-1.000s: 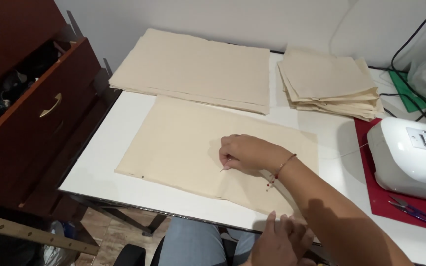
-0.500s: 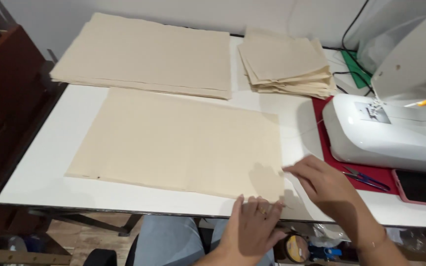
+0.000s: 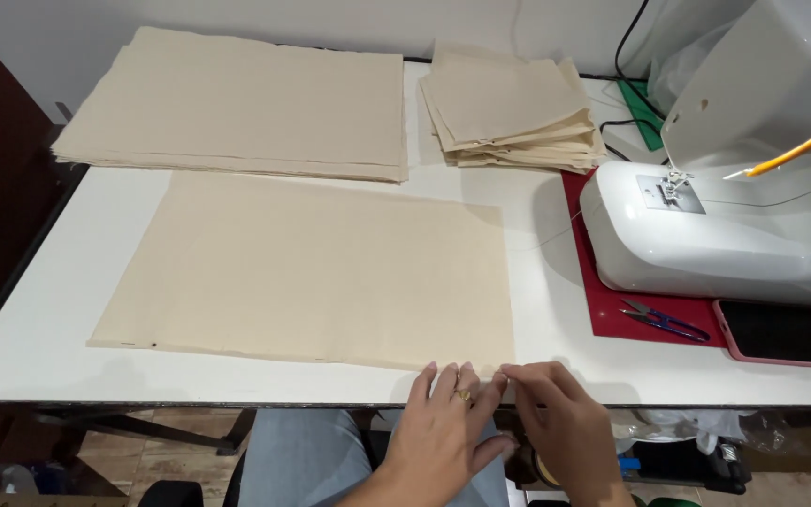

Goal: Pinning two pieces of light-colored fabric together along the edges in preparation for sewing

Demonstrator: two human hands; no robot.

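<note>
I am resting my left hand [image 3: 443, 427] at the near edge of the white table [image 3: 39, 319], fingers spread flat and lightly fanned, with the fingertips lying on the near right corner of the beige fabric panel [image 3: 321, 272]. My right hand [image 3: 556, 422] is sitting just beside it, thumb and forefinger drawn together at that same corner; I cannot tell whether they are pinching a pin, a thread or only the cloth edge.

The panel is lying flat across the middle of the table, its near edge close to the table's rim. Beyond it, a large stack of matching fabric sheets [image 3: 246, 103] and a smaller stack of cut pieces [image 3: 509, 103] are sitting apart from it.

Risks as I am judging them:
- The near edge is running close to the table rim, so a pull toward me could drag the corner off and skew the panel.
- The flat hand is holding only one corner, so the far side could creep or wrinkle.
- The thread snips [image 3: 664, 321] and the phone [image 3: 786, 333] are lying near my right hand beside the white sewing machine [image 3: 715, 235]; a careless sweep could knock them.
</note>
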